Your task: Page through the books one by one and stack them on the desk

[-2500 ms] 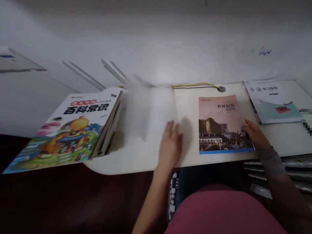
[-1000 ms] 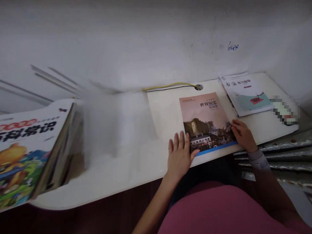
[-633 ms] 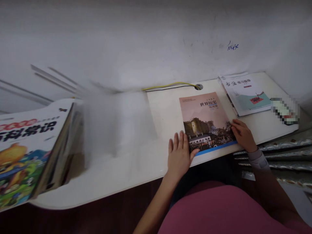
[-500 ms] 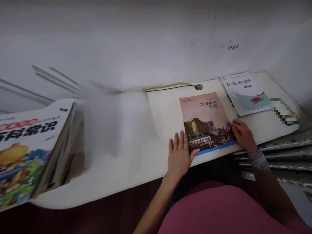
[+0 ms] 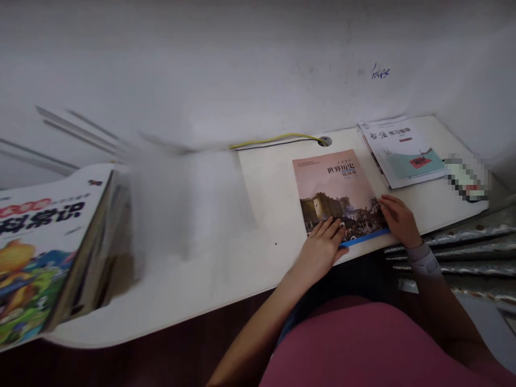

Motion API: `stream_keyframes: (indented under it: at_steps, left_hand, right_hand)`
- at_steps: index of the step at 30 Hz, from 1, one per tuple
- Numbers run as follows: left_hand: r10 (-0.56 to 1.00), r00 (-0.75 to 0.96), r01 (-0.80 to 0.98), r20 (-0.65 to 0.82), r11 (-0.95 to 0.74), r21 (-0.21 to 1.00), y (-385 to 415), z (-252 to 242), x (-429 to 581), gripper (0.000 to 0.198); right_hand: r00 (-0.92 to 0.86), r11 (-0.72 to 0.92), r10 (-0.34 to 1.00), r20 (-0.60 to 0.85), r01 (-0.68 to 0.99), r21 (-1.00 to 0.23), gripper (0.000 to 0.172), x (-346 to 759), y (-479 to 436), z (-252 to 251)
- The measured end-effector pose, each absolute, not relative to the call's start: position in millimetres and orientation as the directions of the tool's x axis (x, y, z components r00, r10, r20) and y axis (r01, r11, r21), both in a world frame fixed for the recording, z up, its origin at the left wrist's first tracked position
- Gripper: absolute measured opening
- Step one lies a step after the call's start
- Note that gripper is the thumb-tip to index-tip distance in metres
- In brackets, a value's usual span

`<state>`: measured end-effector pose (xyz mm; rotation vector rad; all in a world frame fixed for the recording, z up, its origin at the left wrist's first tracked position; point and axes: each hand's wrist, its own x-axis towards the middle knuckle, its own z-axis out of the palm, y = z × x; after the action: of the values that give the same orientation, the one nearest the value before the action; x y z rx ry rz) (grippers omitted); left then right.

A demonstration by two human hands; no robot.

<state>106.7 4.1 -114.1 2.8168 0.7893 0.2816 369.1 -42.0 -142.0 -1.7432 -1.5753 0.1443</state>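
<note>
A pink-covered book [image 5: 328, 177], with a castle and a crowd pictured on the front, lies closed on the white desk [image 5: 266, 215]. My left hand [image 5: 322, 247] rests flat on its lower left part, fingers stretched out over the cover and hiding that corner. My right hand [image 5: 402, 223] touches the right edge near the lower corner, its fingers extended and a grey band on the wrist. Neither hand lifts the book.
White booklets [image 5: 401, 153] lie to the right, beside a blurred-out object [image 5: 465, 177]. A colourful book [image 5: 36, 258] tops a pile at the far left. A yellow cable [image 5: 278, 137] runs along the wall into a desk hole [image 5: 324, 141]. Silvery curtain folds [image 5: 463, 247] hang at right.
My left hand has moved right, from the book's left edge onto its cover. My right hand stays at the right edge. The view has shifted slightly.
</note>
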Motion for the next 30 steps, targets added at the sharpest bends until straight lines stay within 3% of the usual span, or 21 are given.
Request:
stream_keyframes:
  at_steps: [6, 10, 12, 14, 18, 22, 26, 30]
  left_hand:
    - [0.539, 0.824, 0.443, 0.176, -0.805, 0.396, 8, -116, 102, 0.039]
    - [0.627, 0.743, 0.452, 0.235, -0.728, 0.515, 5, -111, 100, 0.03]
    - [0.678, 0.697, 0.495, 0.234, -0.691, 0.528, 0, -110, 100, 0.032]
    - [0.703, 0.67, 0.525, 0.239, -0.676, 0.517, -7, -110, 101, 0.03]
    - [0.67, 0.687, 0.476, 0.282, -0.708, 0.521, -17, -110, 93, 0.026]
    - [0.717, 0.589, 0.559, 0.372, -0.695, 0.453, -10, -114, 58, 0.029]
    - [0.884, 0.326, 0.861, 0.337, -0.424, 0.281, 3, -130, 8, 0.042]
    - [0.95, 0.183, 0.931, 0.253, -0.25, 0.265, 7, -147, -17, 0.048]
  right_hand:
    - [0.346, 0.049, 0.852, 0.393, 0.694, -0.718, 0.035, 365, -46, -135]
    - [0.581, 0.034, 0.705, 0.407, 0.545, -0.838, 0.036, 363, -53, -135]
    - [0.604, 0.039, 0.68, 0.416, 0.537, -0.843, 0.037, 358, -53, -134]
    - [0.499, 0.067, 0.757, 0.421, 0.582, -0.81, 0.041, 348, -50, -130]
    - [0.05, 0.262, 0.909, 0.414, 0.703, -0.661, 0.06, 311, -31, -118]
    - [-0.308, 0.434, 0.891, 0.334, 0.794, -0.426, 0.058, 265, -10, -107]
    - [-0.527, 0.56, 0.827, 0.198, 0.806, -0.191, 0.048, 232, 3, -100]
    - [-0.629, 0.641, 0.767, 0.128, 0.762, -0.095, 0.044, 215, 11, -98]
